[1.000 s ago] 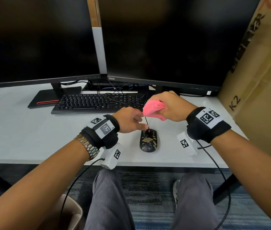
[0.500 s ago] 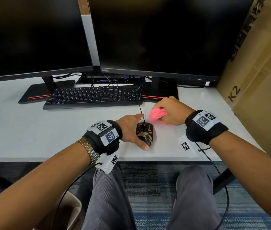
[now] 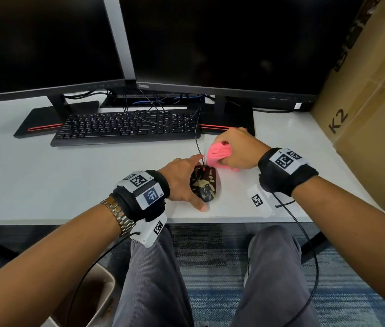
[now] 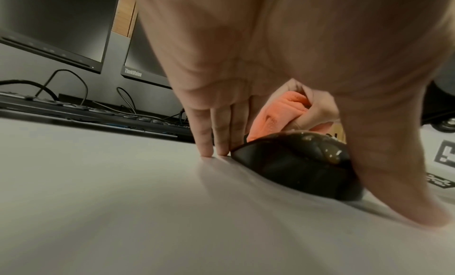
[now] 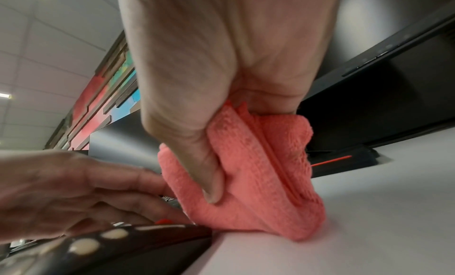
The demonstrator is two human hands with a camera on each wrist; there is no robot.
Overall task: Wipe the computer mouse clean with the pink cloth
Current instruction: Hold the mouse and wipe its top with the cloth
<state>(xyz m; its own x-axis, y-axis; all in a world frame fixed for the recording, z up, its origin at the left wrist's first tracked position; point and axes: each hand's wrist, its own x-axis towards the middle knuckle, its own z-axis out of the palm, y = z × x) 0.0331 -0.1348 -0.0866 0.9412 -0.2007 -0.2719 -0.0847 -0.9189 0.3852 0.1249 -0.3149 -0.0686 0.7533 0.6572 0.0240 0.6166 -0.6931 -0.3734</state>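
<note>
My left hand (image 3: 182, 179) braced the computer mouse (image 3: 203, 185) on the white desk (image 3: 45, 180): fingers straight along its 9 o'clock flank with the tips on the desk, thumb (image 4: 384, 162) down at its 6 o'clock end. Fingers not curled round it, more a fence than a grip. My right hand (image 3: 238, 149) was clenched on the bunched pink cloth (image 3: 217, 153), at about 1 o'clock from the mouse. The cloth's low fold met the desk just beside the mouse's front corner. Whether it touched the shell, I could not tell.

Risks, as I judged them: the mouse could skid toward 9 o'clock under a firm wipe, since only straight fingers stopped it. The thin black cable (image 3: 197, 138), running off toward 12 o'clock beside the keyboard (image 3: 125, 128), could snag in the cloth's folds. A tight wad may also skip the curved sides.

Materials: cloth looped terry, soft, with a stitched hem. Mouse a glossy dark dome, blotched tan, red wheel. Desk smooth, matte.
</note>
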